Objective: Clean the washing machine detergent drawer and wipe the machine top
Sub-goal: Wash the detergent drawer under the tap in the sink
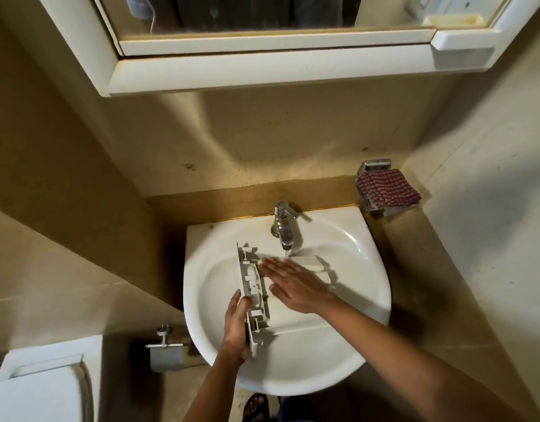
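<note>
**A:** While the detergent drawer point(252, 278) is held over the sink point(338, 354) at the centre of the frame, which step would you say the person is on?

**B:** The rinse, by the look of it. The left hand point(236, 327) has its grip closed round the lower end of the drawer's front panel, which stands on edge. The right hand point(296, 283) lies flat across the drawer body with its fingers straight, holding nothing. It seems to be rubbing the surface under the tap point(283, 226).

**A:** And what does the next move call for?

**B:** Probably turning the drawer so the water reaches the compartments, with the left hand keeping it steady. The machine top has yet to be wiped. The red checked cloth point(387, 188), lying on a metal holder at the upper right, would likely serve for that.

**A:** What can't be made out?

**B:** Quite a lot. The right hand covers most of the drawer's body, so neither residue nor compartments can be judged. A thin stream seems to fall from the spout, though it is faint. The washing machine is nowhere in the frame. The mirror cabinet point(262, 65) is cut off at the top edge, and the white fixture point(40, 388) at the lower left is only partly in view.
</note>
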Available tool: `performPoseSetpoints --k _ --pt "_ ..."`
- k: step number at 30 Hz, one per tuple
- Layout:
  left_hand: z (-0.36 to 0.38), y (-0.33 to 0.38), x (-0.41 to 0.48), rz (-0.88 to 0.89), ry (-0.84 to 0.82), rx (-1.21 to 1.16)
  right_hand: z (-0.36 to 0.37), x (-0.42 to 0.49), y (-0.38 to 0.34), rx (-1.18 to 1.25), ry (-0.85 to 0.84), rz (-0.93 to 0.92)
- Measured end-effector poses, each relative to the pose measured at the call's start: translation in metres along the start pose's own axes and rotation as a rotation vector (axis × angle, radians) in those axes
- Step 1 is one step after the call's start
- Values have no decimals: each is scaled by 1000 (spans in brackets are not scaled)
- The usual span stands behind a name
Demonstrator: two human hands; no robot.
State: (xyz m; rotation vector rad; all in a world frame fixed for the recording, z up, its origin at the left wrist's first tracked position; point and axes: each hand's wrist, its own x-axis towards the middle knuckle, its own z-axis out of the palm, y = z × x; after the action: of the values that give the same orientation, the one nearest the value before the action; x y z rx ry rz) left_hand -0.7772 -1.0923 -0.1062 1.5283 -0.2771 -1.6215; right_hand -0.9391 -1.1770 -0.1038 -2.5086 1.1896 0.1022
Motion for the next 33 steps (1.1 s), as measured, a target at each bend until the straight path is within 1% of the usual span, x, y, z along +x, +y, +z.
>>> performPoseSetpoints --k 1,3,4,5,6,8,10,13,15,18,19,20,21,23,26,28,29,30,31,32,33 --pt "0 -2 1 -3 14 -9 1 -1 10 -9 18 67" --pt "3 -4 -1 -16 28 -29 3 0 27 31 51 280" --pt "5 -4 -2 -14 31 -36 3 2 29 54 47 345" --pt "6 -5 -3 -10 31 -39 3 4 25 47 43 351" --pt "8 -5 -4 -11 29 -49 3 6 17 29 32 309" --pt "10 -7 -3 -7 36 -69 6 8 -4 49 8 163" --pt "9 -8 -1 -9 57 -87 12 2 -19 65 29 49" --pt "11 -8 0 -26 68 -118 13 -14 -7 36 5 -42" --pt "14 -8 -2 -35 64 -159 13 -23 13 -21 -12 -9" --pt "18 -11 -2 -47 77 -202 14 -25 24 -35 -6 230" --pt "19 -12 0 -50 82 -202 15 -25 18 -18 -14 283" --pt "20 -13 1 -48 85 -200 18 -24 9 0 -13 298" --pt "20 -14 2 -46 85 -193 21 -25 1 16 -2 273" --pt "20 -15 4 -42 84 -189 22 -31 -9 28 29 137" --pt "21 -15 4 -47 85 -181 19 -37 16 8 9 -59" --pt "21 -15 4 -59 95 -189 16 -36 34 7 56 -92" --pt "21 -15 4 -63 99 -191 15 -33 39 35 114 -72" --pt "22 -14 3 -67 101 -190 15 -28 41 113 188 -13" --pt "22 -15 4 -70 101 -189 14 -21 40 258 275 76" --pt "23 -13 1 -71 96 -193 9 -11 36 473 369 193" --pt "22 -13 1 -70 99 -193 2 0 31 786 442 328"
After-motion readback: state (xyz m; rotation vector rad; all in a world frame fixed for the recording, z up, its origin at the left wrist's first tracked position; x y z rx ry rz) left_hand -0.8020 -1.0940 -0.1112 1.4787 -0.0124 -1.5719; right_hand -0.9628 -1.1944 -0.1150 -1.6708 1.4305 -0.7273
